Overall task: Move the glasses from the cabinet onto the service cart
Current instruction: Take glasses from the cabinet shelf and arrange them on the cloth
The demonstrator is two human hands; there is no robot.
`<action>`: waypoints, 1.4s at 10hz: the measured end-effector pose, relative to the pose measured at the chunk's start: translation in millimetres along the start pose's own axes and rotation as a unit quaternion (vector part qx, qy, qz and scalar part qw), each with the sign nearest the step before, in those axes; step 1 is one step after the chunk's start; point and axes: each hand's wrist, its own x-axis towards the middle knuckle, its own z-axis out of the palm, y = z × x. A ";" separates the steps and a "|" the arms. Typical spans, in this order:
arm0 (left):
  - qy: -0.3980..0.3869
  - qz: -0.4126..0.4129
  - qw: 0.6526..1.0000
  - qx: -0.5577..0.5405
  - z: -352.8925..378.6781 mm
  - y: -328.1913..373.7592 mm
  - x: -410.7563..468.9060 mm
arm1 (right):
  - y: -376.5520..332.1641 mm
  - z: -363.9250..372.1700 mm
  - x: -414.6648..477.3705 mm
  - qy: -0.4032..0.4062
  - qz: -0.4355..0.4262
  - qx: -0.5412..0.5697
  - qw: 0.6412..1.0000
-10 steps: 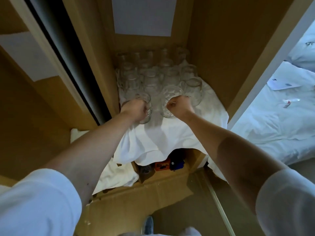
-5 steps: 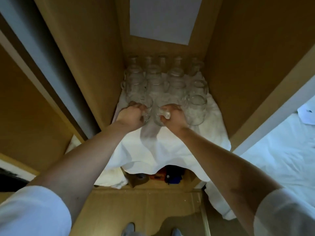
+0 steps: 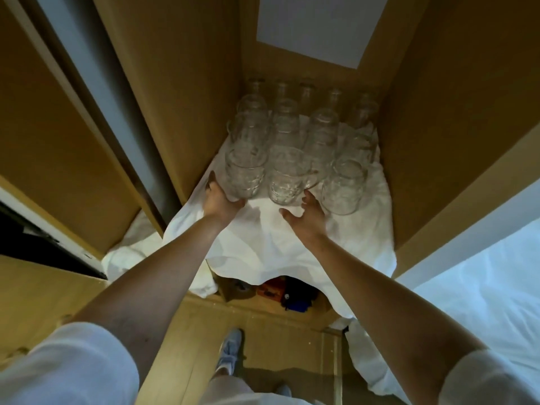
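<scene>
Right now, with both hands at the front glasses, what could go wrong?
1. The front-left glass, at the left hand, stands close beside the middle glass; lifting it may knock that one.
2. The white cloth hangs over the shelf edge; the right hand dragging it could shift everything on it.

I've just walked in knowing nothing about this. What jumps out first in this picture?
A crowd of clear glasses stands in rows on a white cloth inside a wooden cabinet. Two bare arms reach in: the left hand touches the front-left glass, while the right hand is spread open just before the front row.
</scene>
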 end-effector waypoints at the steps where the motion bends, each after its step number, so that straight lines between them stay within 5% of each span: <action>1: -0.024 -0.030 0.999 -0.014 3.3 -0.6 7.7 | 3.2 13.9 12.6 0.003 0.023 0.032 0.999; 4: -0.116 -0.046 0.991 -0.054 18.3 -2.0 26.0 | -10.1 32.9 34.4 0.076 0.031 0.111 0.990; 7: -0.054 -0.033 0.990 -0.123 22.2 -5.2 28.8 | -14.0 37.0 26.7 0.142 0.039 0.097 0.984; 8: -0.068 -0.033 0.988 -0.136 20.7 -11.2 29.4 | -11.6 33.7 28.7 0.132 0.031 0.086 0.987; 10: -0.040 0.062 0.997 0.018 5.4 -6.0 14.4 | -8.7 18.2 26.7 0.089 0.004 0.053 0.995; 14: 0.008 0.022 0.999 0.041 -41.6 -4.2 -6.0 | -30.8 -18.3 18.7 0.044 -0.033 0.057 0.997</action>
